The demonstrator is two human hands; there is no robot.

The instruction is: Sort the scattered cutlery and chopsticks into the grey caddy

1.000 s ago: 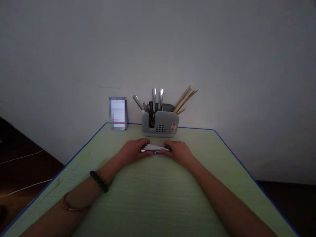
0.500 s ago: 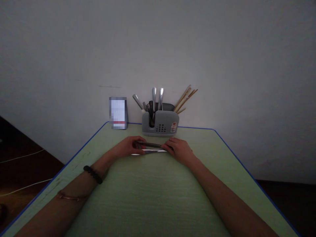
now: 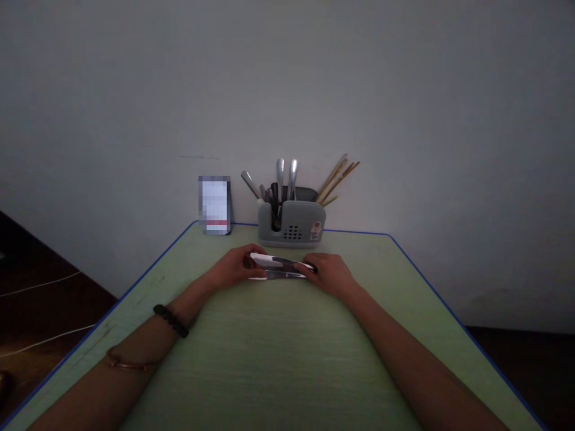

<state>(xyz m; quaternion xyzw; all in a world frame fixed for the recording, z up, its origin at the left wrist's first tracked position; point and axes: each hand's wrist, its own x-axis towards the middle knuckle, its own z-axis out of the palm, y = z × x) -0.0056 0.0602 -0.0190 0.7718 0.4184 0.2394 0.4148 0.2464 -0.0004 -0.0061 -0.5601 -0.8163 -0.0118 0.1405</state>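
Observation:
My left hand (image 3: 237, 267) is closed round the left end of a shiny, flat metal table knife (image 3: 279, 262), thumb near and fingers behind. The knife's right end sits in the pinch of my right hand (image 3: 331, 275), so it spans both hands, just above the green table. Directly below it lies a second, similar metal piece of cutlery (image 3: 283, 275), its left end by my left thumb and its right end by my right fingers. Whether it is gripped or only touched I cannot tell. My fingers hide the tips of both pieces.
Behind my hands, a grey cutlery holder (image 3: 296, 224) holds several metal handles (image 3: 293, 179) and wooden chopsticks (image 3: 339, 179). A phone (image 3: 215, 206) leans upright against the wall at left. The green table (image 3: 278, 359) has a blue edge; cables hang beyond its left side.
The upper knife has turned so its broad bright face now shows instead of a thin dark edge. My right hand has shifted slightly to the right and down.

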